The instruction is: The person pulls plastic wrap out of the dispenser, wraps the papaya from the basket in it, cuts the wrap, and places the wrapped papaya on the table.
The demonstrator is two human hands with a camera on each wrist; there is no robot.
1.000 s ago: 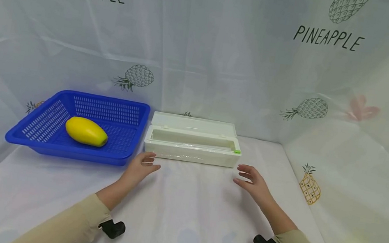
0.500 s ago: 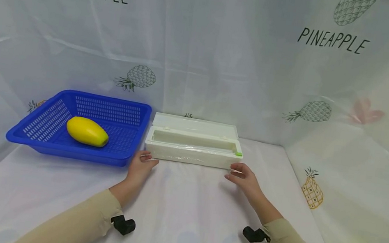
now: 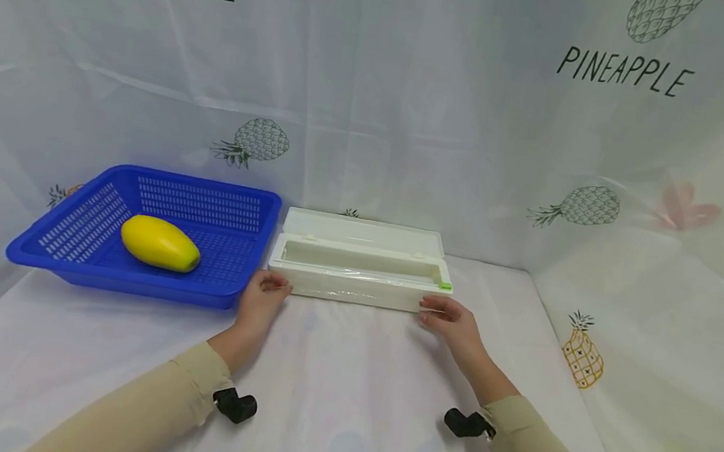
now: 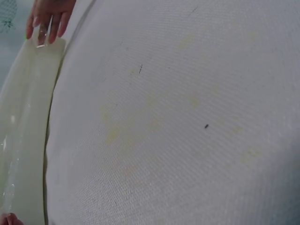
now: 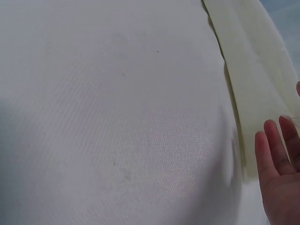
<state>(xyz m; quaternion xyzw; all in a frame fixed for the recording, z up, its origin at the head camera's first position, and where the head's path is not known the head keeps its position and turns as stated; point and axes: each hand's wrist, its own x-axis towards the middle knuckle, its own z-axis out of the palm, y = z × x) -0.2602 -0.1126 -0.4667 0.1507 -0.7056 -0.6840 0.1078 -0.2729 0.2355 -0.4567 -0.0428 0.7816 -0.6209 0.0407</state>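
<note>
A white cling film dispenser [image 3: 356, 289] stands at the back of the table, its lid [image 3: 364, 232] raised. Clear film [image 4: 13, 140] lies over its front, and a green slider [image 3: 445, 286] sits at the right end. My left hand [image 3: 258, 312] is at the front left corner, thumb and fingertips close together; whether film lies between them is not clear. At the front right, my right hand [image 3: 458, 332] has its fingertips against the front face. Its fingers [image 5: 276, 150] look nearly straight in the right wrist view, and clear film shows by them in the left wrist view.
A blue plastic basket [image 3: 244, 271] stands left of the dispenser, close to the left hand. Inside lies a yellow, papaya-like fruit [image 3: 159, 243]. Behind hangs a pineapple-print curtain [image 3: 386, 106]. A white cloth [image 3: 332, 392] covers the table.
Both hands have moved in to the dispenser's front corners, the right one shifting leftward. The left thumb and fingers have drawn closer together. Dispenser, basket and fruit stay put.
</note>
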